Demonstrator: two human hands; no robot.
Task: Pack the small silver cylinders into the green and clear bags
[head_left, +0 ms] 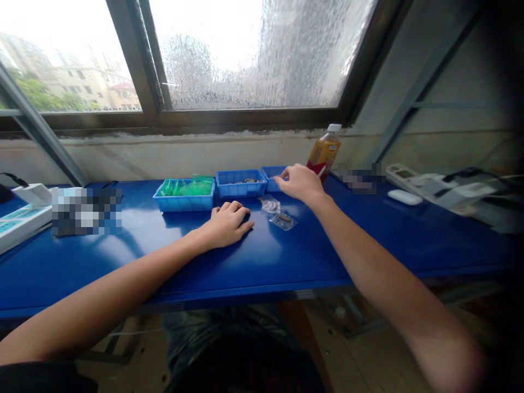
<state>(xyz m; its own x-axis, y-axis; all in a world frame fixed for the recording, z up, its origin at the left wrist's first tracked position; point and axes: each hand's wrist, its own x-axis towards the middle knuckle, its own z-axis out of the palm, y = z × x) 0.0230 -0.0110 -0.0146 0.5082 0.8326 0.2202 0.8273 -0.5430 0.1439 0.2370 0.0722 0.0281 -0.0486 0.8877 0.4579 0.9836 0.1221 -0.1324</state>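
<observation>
My left hand (231,225) lies palm down on the blue table, fingers loosely bent and apart, with nothing in it. Just behind it are a blue bin of green plastic pieces (184,202) and a blue bin with small metal-looking parts (240,190). Over the front of a third blue bin (272,176) hovers my right hand (301,183), its thumb and fingers drawn together in a pinch. Whatever is between those fingertips is too small to make out. Two small clear bags, a nearer one (283,220) with dark parts and a farther one (270,205), lie between my hands.
A bottle of amber drink with a white cap (325,150) stands behind my right hand. To the right are a white oval case (404,197) and a power strip with cables (434,188). Another white power strip (20,224) sits at the far left, below the window.
</observation>
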